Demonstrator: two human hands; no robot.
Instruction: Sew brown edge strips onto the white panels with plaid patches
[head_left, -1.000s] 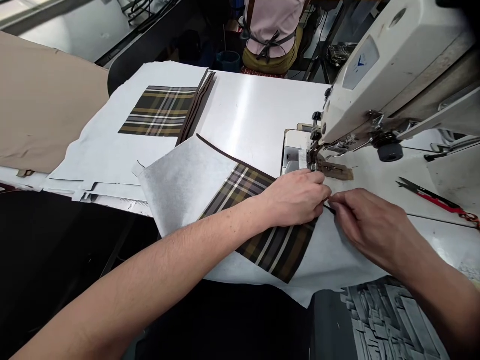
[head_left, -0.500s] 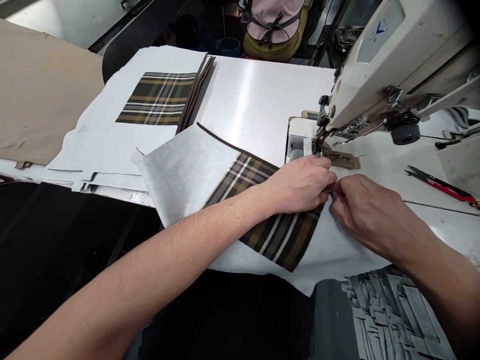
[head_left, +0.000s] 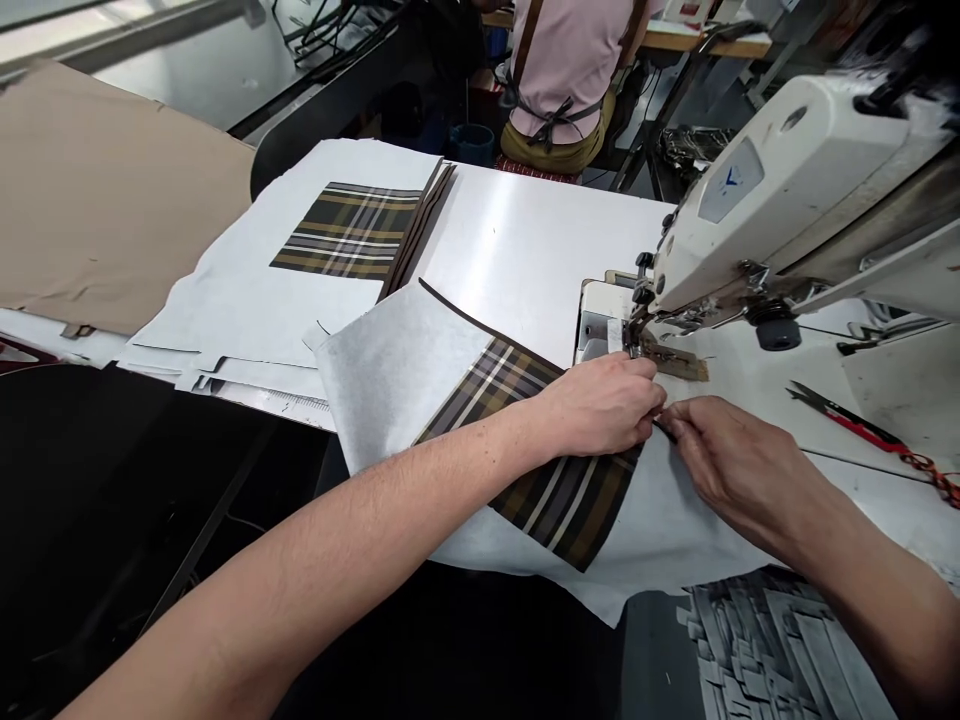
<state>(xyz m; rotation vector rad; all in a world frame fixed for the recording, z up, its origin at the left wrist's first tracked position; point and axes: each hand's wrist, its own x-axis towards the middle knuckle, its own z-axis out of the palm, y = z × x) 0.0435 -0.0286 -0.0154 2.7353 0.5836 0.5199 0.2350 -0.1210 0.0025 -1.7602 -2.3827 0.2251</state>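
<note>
A pale grey-white fabric panel [head_left: 382, 370] with a plaid section [head_left: 581, 505] lies under my hands, and a thin dark strip runs along its far edge. My left hand [head_left: 604, 408] is closed on the panel's edge, just in front of the needle area of the sewing machine [head_left: 787, 200]. Close on its right, my right hand [head_left: 731, 455] pinches the same edge, where a short bit of dark strip shows by the fingertips. The fingers hide most of the held edge. The panel's near side hangs over the table edge.
Red-and-black scissors [head_left: 851, 418] lie right of the machine. At the left are more panels with a plaid patch [head_left: 352, 230], dark folded strips [head_left: 418, 230] and beige cloth [head_left: 120, 200]. Grey fabric pieces [head_left: 772, 650] sit low right. A person [head_left: 562, 90] sits beyond the table.
The view has tilted upward, so everything sits lower in the picture. My right hand has drawn slightly away from the left, and some dark edge now shows at its fingertips.
</note>
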